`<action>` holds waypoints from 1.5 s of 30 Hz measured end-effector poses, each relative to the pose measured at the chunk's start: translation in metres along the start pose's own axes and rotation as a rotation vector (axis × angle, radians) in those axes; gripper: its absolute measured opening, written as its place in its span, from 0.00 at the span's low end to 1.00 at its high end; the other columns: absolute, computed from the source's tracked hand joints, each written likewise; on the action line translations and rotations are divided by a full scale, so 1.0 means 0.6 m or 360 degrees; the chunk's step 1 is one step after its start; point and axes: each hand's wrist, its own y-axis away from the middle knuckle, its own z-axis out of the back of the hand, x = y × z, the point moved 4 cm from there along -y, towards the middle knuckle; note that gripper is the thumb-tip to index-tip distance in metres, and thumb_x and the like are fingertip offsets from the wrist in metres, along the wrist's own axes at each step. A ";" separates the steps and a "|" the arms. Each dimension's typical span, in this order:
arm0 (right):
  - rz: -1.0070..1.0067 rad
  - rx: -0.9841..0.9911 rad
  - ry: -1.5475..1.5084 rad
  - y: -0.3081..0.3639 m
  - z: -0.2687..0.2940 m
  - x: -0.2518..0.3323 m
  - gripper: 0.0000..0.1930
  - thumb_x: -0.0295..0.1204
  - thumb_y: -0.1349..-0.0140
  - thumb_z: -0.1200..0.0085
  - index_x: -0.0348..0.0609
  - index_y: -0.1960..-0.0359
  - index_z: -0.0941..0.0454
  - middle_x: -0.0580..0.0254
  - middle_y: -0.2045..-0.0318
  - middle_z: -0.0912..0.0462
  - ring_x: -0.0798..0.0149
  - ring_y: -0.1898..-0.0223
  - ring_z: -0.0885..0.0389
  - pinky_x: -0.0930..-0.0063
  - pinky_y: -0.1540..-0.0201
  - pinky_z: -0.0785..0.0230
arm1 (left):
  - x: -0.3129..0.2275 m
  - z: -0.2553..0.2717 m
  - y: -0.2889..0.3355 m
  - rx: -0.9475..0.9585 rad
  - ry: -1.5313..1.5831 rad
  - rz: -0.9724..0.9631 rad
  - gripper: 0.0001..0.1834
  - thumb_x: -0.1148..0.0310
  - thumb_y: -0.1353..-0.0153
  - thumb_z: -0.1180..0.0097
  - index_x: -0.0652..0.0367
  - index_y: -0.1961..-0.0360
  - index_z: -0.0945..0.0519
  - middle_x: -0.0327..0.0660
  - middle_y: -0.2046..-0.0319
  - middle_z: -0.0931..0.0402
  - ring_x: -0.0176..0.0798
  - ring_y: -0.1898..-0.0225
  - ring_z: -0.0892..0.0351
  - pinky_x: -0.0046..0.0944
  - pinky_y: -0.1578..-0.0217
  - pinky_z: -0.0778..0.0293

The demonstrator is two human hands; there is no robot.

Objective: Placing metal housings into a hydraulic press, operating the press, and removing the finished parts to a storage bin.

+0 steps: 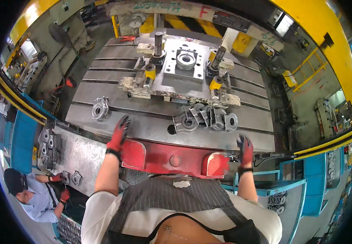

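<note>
Machine bed (151, 127) carries clustered grey metal parts (217, 120), right of centre; the gloved left hand (120, 133) and right hand (246, 149) are uncurled and empty; one ringed part (102, 108) lies near the left. Probably heavy, rigid, perhaps oily; its thick rim seems surest to hold.

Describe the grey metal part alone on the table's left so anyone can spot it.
Start at the big grooved steel table. On its near left, apart from the raised block, sits a grey, ring-shaped metal part. It sits alone, while the similar parts right of centre are bunched together.
</note>
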 end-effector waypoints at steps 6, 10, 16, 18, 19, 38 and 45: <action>-0.0386 0.0346 0.0418 0.151 0.222 -0.225 0.17 0.38 0.38 0.54 0.45 0.50 0.31 0.61 0.56 0.25 0.65 0.57 0.25 0.68 0.57 0.31 | 0.180 0.102 0.209 -0.0227 0.1166 0.0805 0.22 0.66 0.39 0.52 0.62 0.45 0.34 0.40 0.51 0.30 0.33 0.50 0.31 0.33 0.50 0.35; -0.0652 0.0797 0.0692 0.167 0.159 -0.284 0.20 0.36 0.39 0.53 0.48 0.46 0.36 0.65 0.56 0.25 0.67 0.60 0.25 0.73 0.61 0.31 | 0.163 0.041 0.264 0.0077 0.0175 0.1185 0.24 0.51 0.47 0.48 0.48 0.50 0.28 0.35 0.55 0.27 0.35 0.56 0.29 0.40 0.57 0.31; -0.1302 0.0627 -0.0232 0.146 0.149 -0.348 0.23 0.28 0.41 0.51 0.47 0.43 0.40 0.67 0.54 0.27 0.67 0.54 0.28 0.75 0.56 0.32 | 0.138 0.017 0.262 -0.0180 0.0081 0.1212 0.29 0.51 0.52 0.42 0.45 0.48 0.29 0.34 0.52 0.29 0.41 0.49 0.32 0.42 0.54 0.33; -0.1267 0.0669 -0.0123 0.145 0.145 -0.345 0.23 0.29 0.41 0.51 0.47 0.43 0.39 0.67 0.54 0.27 0.67 0.55 0.28 0.75 0.56 0.32 | 0.140 0.025 0.263 -0.0146 -0.0061 0.1146 0.29 0.51 0.51 0.43 0.46 0.48 0.30 0.35 0.51 0.29 0.41 0.49 0.33 0.42 0.53 0.33; -0.1254 0.0686 -0.0096 0.143 0.146 -0.344 0.22 0.29 0.41 0.52 0.47 0.43 0.39 0.67 0.54 0.27 0.67 0.55 0.28 0.75 0.56 0.32 | 0.141 0.029 0.262 -0.0116 -0.0146 0.1104 0.29 0.51 0.51 0.43 0.46 0.47 0.30 0.35 0.51 0.29 0.41 0.48 0.33 0.41 0.53 0.33; -0.1043 0.0880 0.0125 0.134 0.150 -0.347 0.18 0.32 0.38 0.55 0.45 0.46 0.35 0.65 0.54 0.26 0.68 0.56 0.27 0.74 0.57 0.31 | 0.118 0.025 0.255 0.0037 -0.0802 0.0649 0.27 0.60 0.44 0.48 0.54 0.43 0.35 0.38 0.47 0.33 0.38 0.48 0.34 0.37 0.50 0.36; -0.0183 0.0657 0.0558 0.124 0.192 -0.270 0.17 0.32 0.38 0.56 0.44 0.47 0.35 0.65 0.54 0.26 0.68 0.56 0.27 0.74 0.56 0.32 | 0.047 -0.032 0.284 -0.0802 0.0172 0.0361 0.24 0.67 0.41 0.51 0.61 0.44 0.36 0.41 0.49 0.32 0.36 0.52 0.31 0.36 0.51 0.35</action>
